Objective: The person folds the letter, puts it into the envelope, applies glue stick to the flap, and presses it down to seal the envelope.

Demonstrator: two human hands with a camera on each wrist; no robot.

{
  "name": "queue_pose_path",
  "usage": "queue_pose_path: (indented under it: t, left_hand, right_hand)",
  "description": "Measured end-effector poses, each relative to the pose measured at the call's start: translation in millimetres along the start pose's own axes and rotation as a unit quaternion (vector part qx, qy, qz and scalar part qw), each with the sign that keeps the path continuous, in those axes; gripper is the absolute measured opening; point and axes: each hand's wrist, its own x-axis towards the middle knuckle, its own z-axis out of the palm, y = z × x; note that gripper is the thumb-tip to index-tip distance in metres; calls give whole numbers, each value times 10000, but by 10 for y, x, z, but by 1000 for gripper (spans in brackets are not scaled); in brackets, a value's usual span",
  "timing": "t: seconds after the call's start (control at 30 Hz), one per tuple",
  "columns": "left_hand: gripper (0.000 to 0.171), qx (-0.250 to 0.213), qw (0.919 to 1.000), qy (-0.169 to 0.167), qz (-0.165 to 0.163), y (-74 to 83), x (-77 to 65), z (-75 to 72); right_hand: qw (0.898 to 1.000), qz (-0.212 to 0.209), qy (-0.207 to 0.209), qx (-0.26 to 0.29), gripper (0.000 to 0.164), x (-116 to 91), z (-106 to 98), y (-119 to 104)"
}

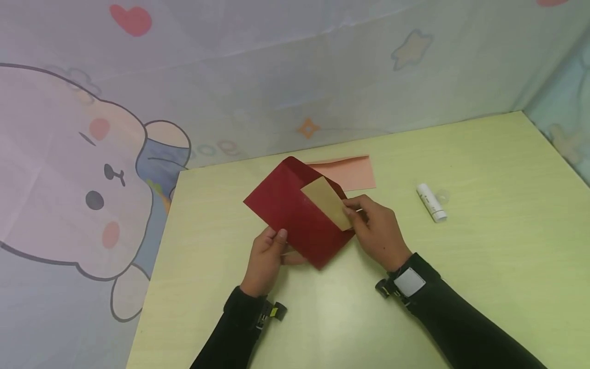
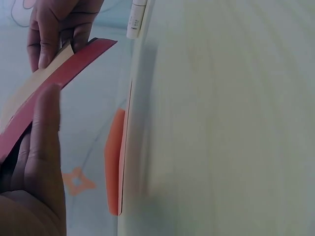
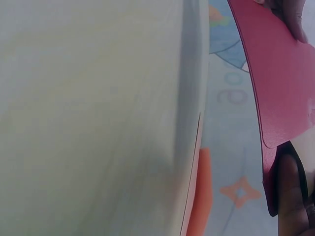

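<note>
The left hand (image 1: 264,261) grips the red envelope (image 1: 286,210); at its right edge, the right hand (image 1: 379,233) pinches the tan card (image 1: 323,200). Hasty pushing might crease the card.

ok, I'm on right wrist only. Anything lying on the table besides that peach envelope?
Observer: Yes. Head view shows a white tube lying on the table, out to the right of the right hand.

Operator: Copy. The pale card is cut off at my frame edge. How much of it is showing?

Observer: Nearly the whole face. In the head view it lies across the front of the red envelope, with the right hand's fingers covering a bit of its right side.
</note>
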Motion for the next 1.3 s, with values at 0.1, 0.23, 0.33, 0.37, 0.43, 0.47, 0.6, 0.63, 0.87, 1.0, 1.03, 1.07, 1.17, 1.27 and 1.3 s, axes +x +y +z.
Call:
queue_pose_path:
  t: [0.1, 0.23, 0.33, 0.37, 0.43, 0.47, 0.6, 0.63, 0.87, 1.0, 1.03, 1.07, 1.17, 1.27, 1.3]
  left_hand:
    - [36, 50, 9998, 67, -177, 18, 3, 4]
    - [35, -29, 9996, 14, -270, 17, 5, 5]
    - [38, -152, 9996, -111, -230, 6, 0, 5]
    - [38, -180, 9995, -144, -210, 3, -2, 5]
    - [40, -214, 9994, -206, -163, -3, -3, 4]
    - [40, -216, 9994, -220, -137, -6, -3, 4]
    - [40, -230, 9995, -187, -116, -16, 1, 3]
    - [40, -240, 9995, -184, -123, -19, 1, 4]
    - [40, -194, 9995, -170, -207, -33, -13, 21]
    - [40, -184, 9995, -202, -167, -38, -16, 34]
    - [40, -187, 9995, -213, -156, -37, -17, 36]
    - [40, -198, 9994, -220, -151, -36, -19, 38]
    - [40, -205, 9994, -242, -135, -30, -21, 46]
    - [39, -206, 9994, -265, -114, -22, -23, 53]
    - [40, -229, 9993, -285, -95, -24, -21, 55]
  right_hand:
    - [10000, 11, -39, 54, 15, 0, 3, -14]
    - [9999, 31, -97, 98, 13, 2, 20, -20]
    - [9996, 53, -197, 179, 17, -3, 34, -18]
    - [9995, 51, -232, 206, 18, -4, 36, -21]
    - [9992, 47, -290, 256, 20, -7, 46, -23]
    - [9992, 30, -313, 256, 21, -7, 48, -24]
    - [9993, -67, -346, 156, 21, -5, 59, -22]
    - [9993, -98, -341, 105, 21, -6, 58, -25]
    - [9984, -492, 43, -290, 26, -20, 64, -37]
    - [9974, -635, 140, -320, 31, -26, 83, -37]
    - [9975, -631, 128, -304, 32, -28, 85, -39]
    - [9976, -624, 110, -287, 32, -28, 86, -40]
    - [9981, -572, 50, -233, 32, -27, 90, -41]
    - [9986, -508, -36, -166, 33, -25, 94, -45]
    - [9987, -482, -74, -143, 33, -27, 95, -48]
